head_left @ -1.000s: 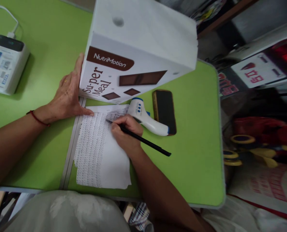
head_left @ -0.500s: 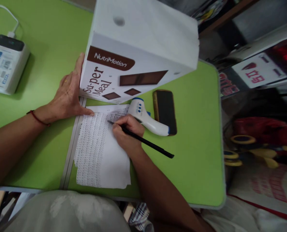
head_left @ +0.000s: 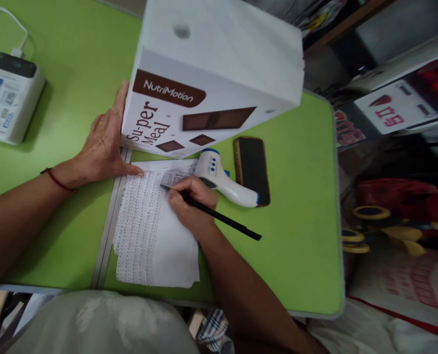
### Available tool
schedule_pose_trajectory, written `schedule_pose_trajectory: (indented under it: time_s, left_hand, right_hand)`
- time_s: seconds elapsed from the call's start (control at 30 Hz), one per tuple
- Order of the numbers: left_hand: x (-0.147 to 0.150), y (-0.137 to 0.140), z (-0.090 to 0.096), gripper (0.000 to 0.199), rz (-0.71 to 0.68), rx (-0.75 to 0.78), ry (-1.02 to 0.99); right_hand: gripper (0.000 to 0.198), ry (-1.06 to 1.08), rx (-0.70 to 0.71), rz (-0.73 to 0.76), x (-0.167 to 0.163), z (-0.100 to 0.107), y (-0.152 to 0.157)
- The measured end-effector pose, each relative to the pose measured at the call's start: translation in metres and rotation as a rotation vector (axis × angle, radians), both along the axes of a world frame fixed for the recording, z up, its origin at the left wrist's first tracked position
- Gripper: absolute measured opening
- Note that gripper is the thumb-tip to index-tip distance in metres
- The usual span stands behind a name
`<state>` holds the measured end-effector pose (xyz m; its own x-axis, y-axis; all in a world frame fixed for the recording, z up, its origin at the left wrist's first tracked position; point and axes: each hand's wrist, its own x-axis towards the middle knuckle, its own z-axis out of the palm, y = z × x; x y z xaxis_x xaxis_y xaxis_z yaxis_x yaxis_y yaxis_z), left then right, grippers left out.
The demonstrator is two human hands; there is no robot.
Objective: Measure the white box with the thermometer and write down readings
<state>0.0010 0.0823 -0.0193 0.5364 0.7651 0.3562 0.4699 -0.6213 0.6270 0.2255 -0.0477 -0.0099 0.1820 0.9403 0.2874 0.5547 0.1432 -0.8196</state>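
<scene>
A black pen point(head_left: 222, 216) is pinched in my right hand point(head_left: 194, 204), its tip at the handwriting on a sheet of paper point(head_left: 174, 250). Dense rows of small writing fill the left part of the sheet; its lower right part is blank. My left hand point(head_left: 104, 140) lies open, fingers along the left side of a white NutriMotion box point(head_left: 222, 69), thumb at the paper's upper left edge. Right behind my right hand lies a white and blue infrared thermometer point(head_left: 229, 189), partly over the paper's top edge.
A phone point(head_left: 251, 169) lies beside the thermometer on the green table point(head_left: 300, 236). At the far left stands a white power bank point(head_left: 15, 98) with a cable plugged in. Beyond the table's right edge are scissors point(head_left: 369, 214) with yellow handles and a printed sack point(head_left: 406, 280).
My right hand and the pen have shifted slightly to the left across the paper. My left hand, the box and the other things have stayed in place.
</scene>
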Motion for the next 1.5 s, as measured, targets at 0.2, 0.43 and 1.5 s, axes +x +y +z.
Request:
schedule_pose_trajectory:
  time_s: [0.2,0.43,1.5]
  left_hand:
    - [0.0006,0.0029,0.0003,0.14,-0.017,-0.024,0.016]
    - [0.0016,0.0027,0.0023,0.14,0.001,-0.058,0.018]
    - [-0.0007,0.0063,-0.0025,0.137,-0.042,-0.022,0.009]
  right_hand:
    - [0.012,-0.024,-0.051,0.043,0.0035,0.002,-0.0003]
    - [0.011,-0.004,-0.039,0.023,0.0031,0.0034,-0.001]
    - [0.012,-0.036,-0.061,0.094,0.0072,0.0,-0.003]
